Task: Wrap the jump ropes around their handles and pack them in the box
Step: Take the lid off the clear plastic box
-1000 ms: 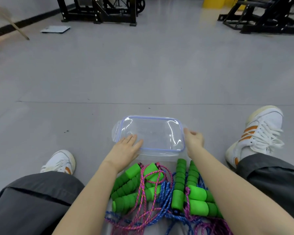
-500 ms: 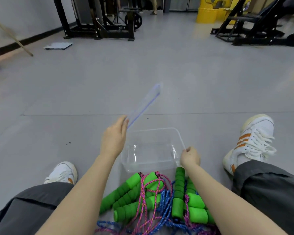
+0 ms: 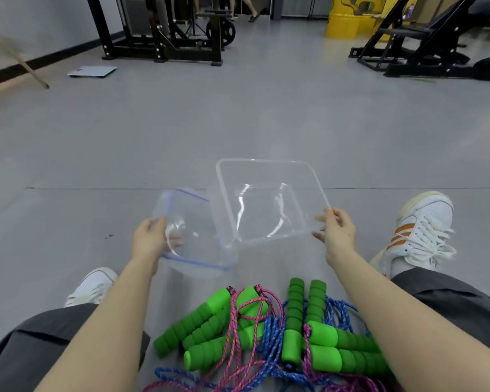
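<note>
Left hand [image 3: 149,241] grips the left edge of a clear lid [image 3: 198,250] with a blue seal line, its fingers showing through the plastic, at centre left of the frame. Right hand [image 3: 338,234] pinches the near right corner of the see-through box [image 3: 266,210], held tilted at centre frame, its lower left corner overlapping the lid. Jump ropes [image 3: 266,332], with ribbed green foam handles [image 3: 198,321] and pink and blue cords, lie tangled at bottom centre.
</note>
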Available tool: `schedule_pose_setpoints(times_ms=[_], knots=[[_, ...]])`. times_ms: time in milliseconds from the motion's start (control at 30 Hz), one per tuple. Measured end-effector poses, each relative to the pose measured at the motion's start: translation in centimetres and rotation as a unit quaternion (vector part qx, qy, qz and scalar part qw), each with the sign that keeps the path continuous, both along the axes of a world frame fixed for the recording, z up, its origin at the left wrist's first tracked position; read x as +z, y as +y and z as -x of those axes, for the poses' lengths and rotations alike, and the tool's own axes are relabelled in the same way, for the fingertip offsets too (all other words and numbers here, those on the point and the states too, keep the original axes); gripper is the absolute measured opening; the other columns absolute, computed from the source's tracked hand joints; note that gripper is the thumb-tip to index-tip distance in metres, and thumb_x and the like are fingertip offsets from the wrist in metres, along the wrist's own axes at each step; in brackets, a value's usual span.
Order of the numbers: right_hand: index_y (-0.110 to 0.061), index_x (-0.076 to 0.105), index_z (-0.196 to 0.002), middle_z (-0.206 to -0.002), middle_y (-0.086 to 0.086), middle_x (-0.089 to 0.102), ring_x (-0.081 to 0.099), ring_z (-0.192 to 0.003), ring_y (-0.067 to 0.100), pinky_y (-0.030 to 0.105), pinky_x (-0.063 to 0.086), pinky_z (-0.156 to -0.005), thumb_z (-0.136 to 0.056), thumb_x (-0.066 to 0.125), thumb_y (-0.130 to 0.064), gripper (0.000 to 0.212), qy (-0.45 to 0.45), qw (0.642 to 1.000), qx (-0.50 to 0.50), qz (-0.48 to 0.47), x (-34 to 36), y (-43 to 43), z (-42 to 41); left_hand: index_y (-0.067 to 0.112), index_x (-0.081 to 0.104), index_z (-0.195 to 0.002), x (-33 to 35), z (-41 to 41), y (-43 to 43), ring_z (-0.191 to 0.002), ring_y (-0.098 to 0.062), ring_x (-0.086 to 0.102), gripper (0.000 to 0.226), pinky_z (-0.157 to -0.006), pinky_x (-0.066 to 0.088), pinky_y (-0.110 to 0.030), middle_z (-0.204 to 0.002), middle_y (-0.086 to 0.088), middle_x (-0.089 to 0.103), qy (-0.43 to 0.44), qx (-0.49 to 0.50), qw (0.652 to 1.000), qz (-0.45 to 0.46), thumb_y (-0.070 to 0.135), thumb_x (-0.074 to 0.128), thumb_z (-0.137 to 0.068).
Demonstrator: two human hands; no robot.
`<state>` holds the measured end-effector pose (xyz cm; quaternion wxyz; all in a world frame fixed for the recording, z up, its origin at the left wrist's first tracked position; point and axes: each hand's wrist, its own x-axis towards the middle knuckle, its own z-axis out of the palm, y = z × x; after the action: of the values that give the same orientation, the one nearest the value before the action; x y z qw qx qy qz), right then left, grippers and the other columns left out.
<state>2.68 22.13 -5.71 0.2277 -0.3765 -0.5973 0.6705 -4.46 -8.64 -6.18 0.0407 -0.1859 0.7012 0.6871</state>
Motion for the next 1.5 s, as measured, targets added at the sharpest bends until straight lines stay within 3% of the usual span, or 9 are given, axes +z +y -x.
schedule_pose_setpoints(times_ms=[100, 267, 400, 533, 667, 833, 1133, 1400, 1500], knots=[[-0.014, 0.060, -0.109, -0.097, 0.003, 0.064, 0.048, -0.069, 0.011, 0.025, 0.048, -0.058, -0.094, 0.051, -0.027, 0.021, 0.013, 0.996, 0.091, 0.009, 1.2, -0.8, 0.7, 0.010, 0.056, -0.099, 1.1, -1.0, 1.3, -0.040, -0.011, 0.060, 0.012, -0.047, 0.049, -0.020, -0.048, 0.001, 0.063, -0.042, -0.130, 0.990, -0.027, 0.018, 0.047, -0.098], [-0.016, 0.063, -0.101, -0.094, 0.002, 0.065, 0.044, -0.062, 0.014, 0.026, 0.042, -0.062, -0.091, 0.057, -0.026, 0.015, -0.009, 0.991, 0.133, -0.012, 1.5, -1.9, 1.6, 0.017, 0.063, -0.117, 1.8, -1.5, 2.5, -0.081, -0.021, 0.070, 0.031, -0.069, 0.056, -0.030, -0.096, -0.002, 0.071, -0.062, -0.279, 0.957, -0.043, 0.034, 0.058, -0.091], [-0.015, 0.058, -0.095, -0.102, 0.006, 0.063, 0.049, -0.067, 0.015, 0.024, 0.043, -0.059, -0.085, 0.063, -0.027, 0.016, -0.030, 0.997, 0.075, 0.016, 1.2, -2.7, 1.7, 0.022, 0.060, -0.115, 1.2, -2.0, 2.7, -0.074, -0.019, 0.071, 0.032, -0.077, 0.054, -0.035, -0.093, -0.008, 0.071, -0.067, -0.299, 0.950, -0.059, 0.040, 0.057, -0.090], [-0.012, 0.049, -0.111, -0.113, 0.011, 0.054, 0.060, -0.094, 0.024, 0.032, 0.052, -0.086, -0.081, 0.068, -0.038, 0.044, -0.003, 0.990, 0.023, 0.139, 1.2, -3.6, 0.8, 0.021, 0.063, -0.100, 0.9, -2.7, 2.9, -0.075, -0.019, 0.064, 0.020, -0.055, 0.055, -0.021, -0.086, -0.008, 0.068, -0.061, -0.279, 0.955, -0.079, 0.024, 0.043, -0.099], [-0.024, 0.047, -0.125, -0.116, 0.000, 0.051, 0.049, -0.110, 0.023, 0.039, 0.036, -0.097, -0.080, 0.059, -0.056, 0.057, -0.079, 0.977, 0.133, 0.150, 1.0, -5.4, -1.0, 0.020, 0.064, -0.105, 0.2, -2.9, 3.4, -0.085, -0.023, 0.063, 0.020, -0.070, 0.055, -0.030, -0.096, -0.009, 0.067, -0.054, -0.242, 0.964, -0.100, 0.026, 0.046, -0.098], [-0.044, 0.035, -0.138, -0.150, 0.000, 0.033, 0.039, -0.131, 0.037, 0.065, 0.038, -0.092, -0.026, 0.064, -0.087, 0.123, -0.145, 0.919, 0.290, 0.223, 0.4, -6.0, -1.9, 0.020, 0.069, -0.099, -1.1, -2.5, 4.1, -0.074, -0.018, 0.070, 0.015, -0.075, 0.056, -0.037, -0.088, -0.002, 0.074, -0.037, -0.165, 0.980, -0.108, 0.013, 0.056, -0.093], [-0.028, 0.012, -0.148, -0.155, 0.014, 0.016, 0.028, -0.138, 0.038, 0.064, 0.031, -0.104, -0.071, 0.056, -0.068, 0.098, -0.039, 0.909, 0.178, 0.376, 1.5, -8.7, -4.1, 0.010, 0.042, -0.115, -2.3, -3.2, 7.3, -0.086, -0.020, 0.057, 0.017, -0.078, 0.048, -0.038, -0.096, -0.001, 0.056, -0.007, 0.003, 0.983, -0.182, 0.017, 0.040, -0.099], [-0.038, 0.012, -0.146, -0.148, 0.006, 0.035, 0.039, -0.131, 0.038, 0.069, 0.028, -0.100, -0.017, 0.072, -0.080, 0.149, -0.070, 0.919, 0.173, 0.347, 2.6, -10.0, -1.3, 0.017, 0.030, -0.134, -2.1, -4.8, 9.6, -0.095, -0.020, 0.061, 0.038, -0.084, 0.051, -0.040, -0.121, -0.009, 0.055, -0.016, -0.005, 0.966, -0.256, 0.008, 0.042, -0.099], [-0.037, 0.018, -0.145, -0.144, 0.002, 0.038, 0.047, -0.121, 0.036, 0.065, 0.035, -0.095, -0.026, 0.079, -0.070, 0.137, -0.091, 0.933, 0.158, 0.311, 2.7, -9.6, -0.7, 0.020, 0.030, -0.132, -2.0, -4.9, 10.2, -0.106, -0.026, 0.060, 0.037, -0.083, 0.052, -0.038, -0.126, -0.011, 0.056, -0.014, -0.028, 0.965, -0.260, 0.009, 0.043, -0.099]])
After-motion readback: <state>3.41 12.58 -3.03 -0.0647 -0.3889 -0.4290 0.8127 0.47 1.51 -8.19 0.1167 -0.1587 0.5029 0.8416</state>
